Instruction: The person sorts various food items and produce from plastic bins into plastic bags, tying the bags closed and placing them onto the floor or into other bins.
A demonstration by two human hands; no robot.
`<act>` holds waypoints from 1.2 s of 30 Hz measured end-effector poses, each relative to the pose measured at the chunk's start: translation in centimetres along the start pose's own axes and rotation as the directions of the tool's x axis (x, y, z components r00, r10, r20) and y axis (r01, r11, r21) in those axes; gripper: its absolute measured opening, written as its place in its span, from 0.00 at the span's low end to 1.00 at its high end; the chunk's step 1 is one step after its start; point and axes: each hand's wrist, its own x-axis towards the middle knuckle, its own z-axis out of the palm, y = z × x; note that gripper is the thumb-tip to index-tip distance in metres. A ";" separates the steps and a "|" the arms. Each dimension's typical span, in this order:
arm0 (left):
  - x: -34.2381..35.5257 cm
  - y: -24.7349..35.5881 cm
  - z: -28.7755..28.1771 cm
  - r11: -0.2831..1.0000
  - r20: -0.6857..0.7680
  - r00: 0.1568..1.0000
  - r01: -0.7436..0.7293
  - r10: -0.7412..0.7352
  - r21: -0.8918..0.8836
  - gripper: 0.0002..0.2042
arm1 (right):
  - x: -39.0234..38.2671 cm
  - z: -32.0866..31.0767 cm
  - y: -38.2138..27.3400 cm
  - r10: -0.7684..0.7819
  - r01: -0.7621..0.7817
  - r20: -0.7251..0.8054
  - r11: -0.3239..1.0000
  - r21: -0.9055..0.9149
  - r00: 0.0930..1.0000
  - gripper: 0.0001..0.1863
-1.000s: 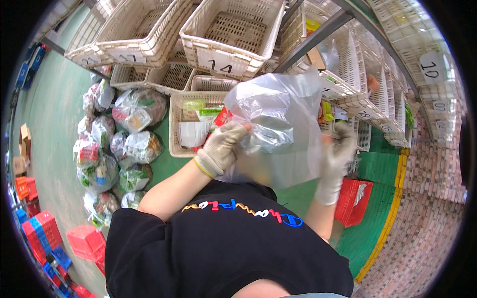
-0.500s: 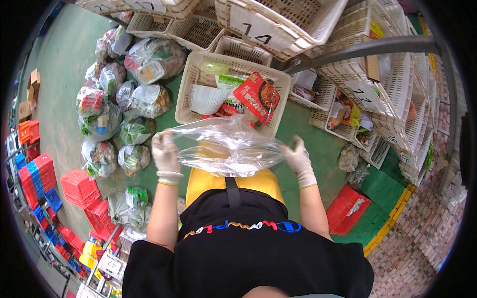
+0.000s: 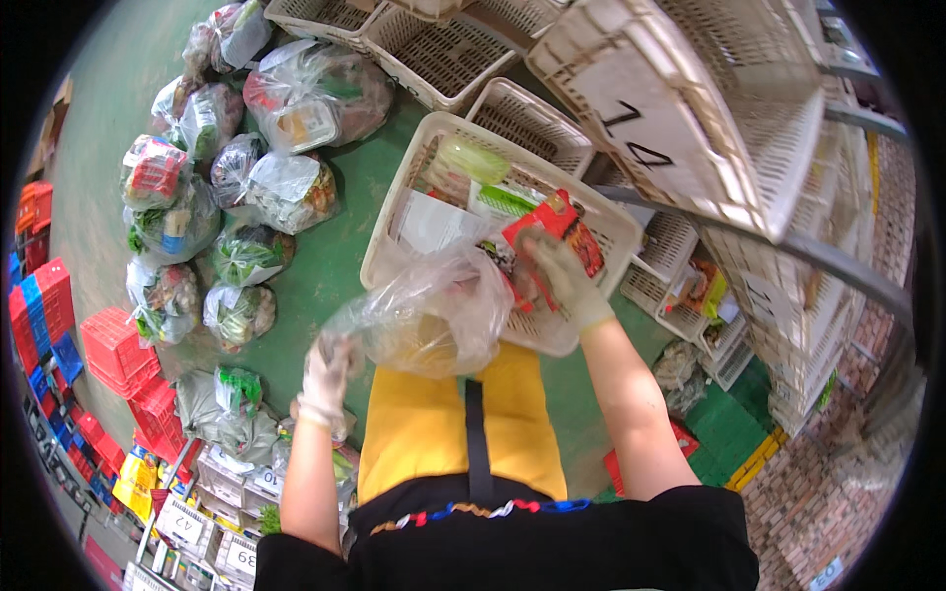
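My left hand [image 3: 327, 379], in a pale glove, is closed on the edge of a clear plastic bag [image 3: 434, 310], which hangs puffed out in front of my yellow apron. My gloved right hand [image 3: 567, 281] reaches into a white plastic basket [image 3: 394, 207], its fingers bent round a red food packet [image 3: 576, 236]; motion blurs them slightly. Beside that packet lie a green-and-white packet [image 3: 503, 202], a white sheet of paper [image 3: 434, 227] and a pale green vegetable in wrapping [image 3: 468, 163]. The bag hides part of the basket's near side.
Several filled clear bags [image 3: 291, 192] stand on the green floor to the left. White crates [image 3: 641, 98] on a metal rack [image 3: 788, 246] rise at the right. Red crates [image 3: 118, 345] are stacked at far left, and an empty white basket [image 3: 532, 128] adjoins the filled one.
My right hand has let go of the bag and moved up into the basket to the red packet. My left hand has lowered, still holding the bag. The view has shifted.
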 end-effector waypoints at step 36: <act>-6.8 10.7 7.3 0.844 0.625 0.780 0.348 -0.020 -0.407 0.26 | 5.2 -9.3 7.1 -0.364 -0.059 -0.467 0.736 -0.675 0.806 0.43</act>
